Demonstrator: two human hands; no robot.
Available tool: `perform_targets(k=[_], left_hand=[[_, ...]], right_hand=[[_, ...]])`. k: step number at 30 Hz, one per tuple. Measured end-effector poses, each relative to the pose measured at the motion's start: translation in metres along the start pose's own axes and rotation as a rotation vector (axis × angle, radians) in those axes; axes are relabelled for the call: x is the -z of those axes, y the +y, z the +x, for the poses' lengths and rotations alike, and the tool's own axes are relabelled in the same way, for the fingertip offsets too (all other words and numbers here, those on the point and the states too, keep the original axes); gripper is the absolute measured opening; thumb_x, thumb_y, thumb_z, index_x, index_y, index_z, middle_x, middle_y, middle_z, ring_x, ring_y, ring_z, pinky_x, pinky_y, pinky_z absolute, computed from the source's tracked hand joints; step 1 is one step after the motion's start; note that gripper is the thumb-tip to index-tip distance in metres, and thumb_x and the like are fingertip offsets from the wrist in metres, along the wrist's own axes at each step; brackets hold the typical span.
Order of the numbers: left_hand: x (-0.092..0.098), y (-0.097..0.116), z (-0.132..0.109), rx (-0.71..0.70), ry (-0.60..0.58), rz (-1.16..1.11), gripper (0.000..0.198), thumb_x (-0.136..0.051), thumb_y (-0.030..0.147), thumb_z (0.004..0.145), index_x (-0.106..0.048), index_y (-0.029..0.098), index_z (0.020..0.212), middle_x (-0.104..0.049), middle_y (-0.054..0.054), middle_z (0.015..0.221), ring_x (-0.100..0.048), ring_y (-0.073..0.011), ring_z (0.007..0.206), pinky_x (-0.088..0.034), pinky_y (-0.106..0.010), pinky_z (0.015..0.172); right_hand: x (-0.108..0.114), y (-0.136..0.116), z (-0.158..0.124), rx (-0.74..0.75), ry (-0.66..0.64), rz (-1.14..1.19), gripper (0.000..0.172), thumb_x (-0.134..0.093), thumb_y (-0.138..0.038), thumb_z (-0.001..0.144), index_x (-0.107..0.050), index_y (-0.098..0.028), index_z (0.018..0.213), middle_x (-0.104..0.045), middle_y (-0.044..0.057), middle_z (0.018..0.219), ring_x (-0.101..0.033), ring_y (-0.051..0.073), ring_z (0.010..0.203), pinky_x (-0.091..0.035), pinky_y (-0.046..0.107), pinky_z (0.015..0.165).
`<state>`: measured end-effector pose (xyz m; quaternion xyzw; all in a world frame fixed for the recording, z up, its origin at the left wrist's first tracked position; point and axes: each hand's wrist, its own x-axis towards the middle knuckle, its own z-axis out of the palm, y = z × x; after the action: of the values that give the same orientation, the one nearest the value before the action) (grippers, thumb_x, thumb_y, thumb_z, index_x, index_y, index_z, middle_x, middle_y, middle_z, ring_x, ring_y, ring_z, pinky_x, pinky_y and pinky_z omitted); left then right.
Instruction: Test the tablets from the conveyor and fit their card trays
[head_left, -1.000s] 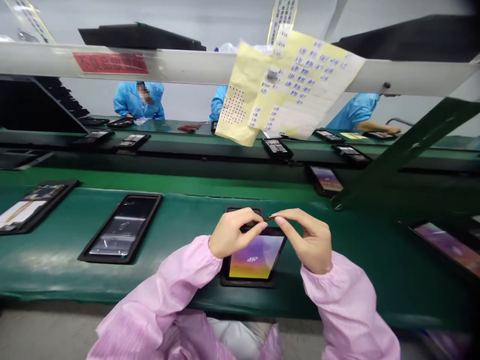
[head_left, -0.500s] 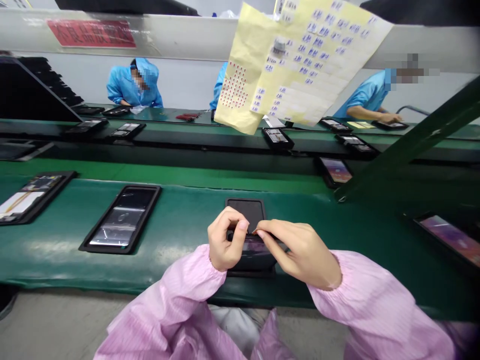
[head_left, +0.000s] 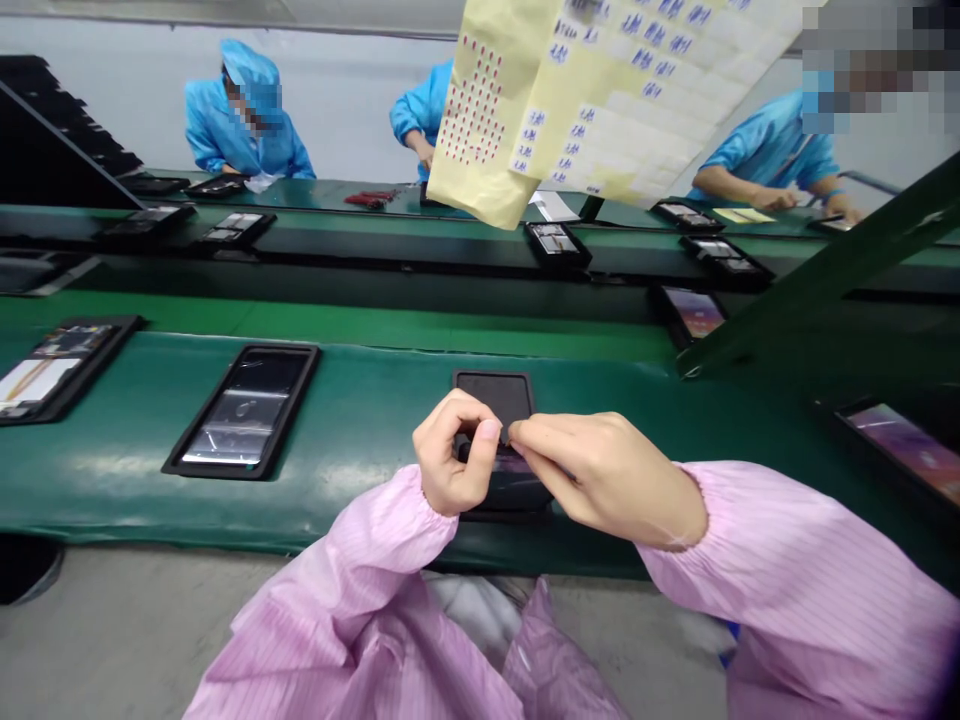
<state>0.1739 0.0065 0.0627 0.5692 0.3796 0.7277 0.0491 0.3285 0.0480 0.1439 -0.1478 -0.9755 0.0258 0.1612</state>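
A phone (head_left: 517,478) lies in a black tray (head_left: 495,392) on the green belt (head_left: 375,430) in front of me, mostly covered by my hands. My left hand (head_left: 450,455) curls round the phone's left side, thumb and forefinger pinched together. My right hand (head_left: 600,478) rests over the phone's right side with its fingertips pinched against those of the left, just above the phone's top edge. What the fingertips pinch is too small to make out. Both sleeves are pink.
Another tray with a phone (head_left: 244,410) lies to the left, a further one (head_left: 52,368) at the far left, and a lit phone (head_left: 904,445) at the right. A yellow label sheet (head_left: 600,95) hangs overhead. A green beam (head_left: 817,275) slants at the right. People in blue (head_left: 247,125) work beyond.
The lit screen seen a second ago is now hidden under my hands. Both hands dropped onto the phone and the pinched fingertips came together. The camera tilted down.
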Motion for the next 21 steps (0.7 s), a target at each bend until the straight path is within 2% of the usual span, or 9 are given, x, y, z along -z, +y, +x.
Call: perform_targets(k=[8, 11, 13, 16, 18, 21], left_hand=[[-0.002, -0.006, 0.008, 0.062, -0.027, 0.022, 0.013, -0.055, 0.021, 0.089, -0.057, 0.017, 0.077, -0.054, 0.001, 0.068, -0.049, -0.0094, 0.057, -0.039, -0.023, 0.052], [-0.002, -0.014, 0.013, 0.179, -0.033, -0.058, 0.016, -0.057, 0.027, 0.090, -0.059, 0.018, 0.076, -0.055, 0.001, 0.069, -0.051, -0.0091, 0.057, -0.040, -0.023, 0.054], [-0.001, -0.026, 0.017, 0.357, -0.071, -0.193, 0.025, -0.054, 0.038, 0.091, -0.064, 0.018, 0.079, -0.061, 0.000, 0.073, -0.055, -0.0100, 0.058, -0.043, -0.024, 0.057], [0.003, -0.058, 0.015, 0.781, -0.166, -0.485, 0.053, -0.043, 0.061, 0.089, -0.070, 0.015, 0.086, -0.071, -0.006, 0.082, -0.066, -0.0178, 0.073, -0.051, -0.030, 0.072], [0.006, -0.084, 0.008, 1.039, -0.201, -0.650, 0.066, -0.038, 0.068, 0.087, -0.072, 0.012, 0.092, -0.074, -0.011, 0.088, -0.069, -0.0251, 0.088, -0.051, -0.036, 0.086], [0.008, -0.114, -0.007, 1.291, -0.166, -0.808, 0.070, -0.035, 0.067, 0.089, -0.069, 0.009, 0.108, -0.074, -0.014, 0.097, -0.068, -0.0298, 0.100, -0.046, -0.042, 0.097]], right_hand=[[0.000, 0.010, 0.007, -0.168, -0.054, 0.140, 0.018, -0.043, -0.024, 0.097, -0.061, -0.019, 0.096, -0.071, 0.001, 0.085, -0.068, 0.015, 0.071, -0.046, 0.026, 0.061], [-0.001, 0.021, 0.009, -0.178, 0.022, 0.237, 0.016, -0.049, -0.027, 0.095, -0.059, -0.019, 0.104, -0.071, 0.002, 0.094, -0.069, 0.015, 0.078, -0.052, 0.026, 0.067], [-0.008, 0.033, 0.004, -0.198, 0.201, 0.216, 0.019, -0.051, -0.028, 0.094, -0.058, -0.019, 0.109, -0.071, 0.005, 0.100, -0.069, 0.016, 0.085, -0.054, 0.028, 0.075], [-0.034, 0.052, -0.015, -0.247, 0.511, 0.057, 0.024, -0.051, -0.025, 0.093, -0.058, -0.018, 0.115, -0.069, 0.010, 0.112, -0.065, 0.021, 0.105, -0.052, 0.037, 0.094], [-0.060, 0.058, -0.032, -0.292, 0.620, -0.037, 0.027, -0.050, -0.022, 0.093, -0.058, -0.018, 0.118, -0.066, 0.012, 0.120, -0.060, 0.024, 0.116, -0.046, 0.044, 0.104], [-0.103, 0.052, -0.055, -0.418, 0.683, -0.093, 0.032, -0.048, -0.020, 0.093, -0.056, -0.020, 0.124, -0.062, 0.012, 0.127, -0.056, 0.025, 0.123, -0.040, 0.050, 0.109]])
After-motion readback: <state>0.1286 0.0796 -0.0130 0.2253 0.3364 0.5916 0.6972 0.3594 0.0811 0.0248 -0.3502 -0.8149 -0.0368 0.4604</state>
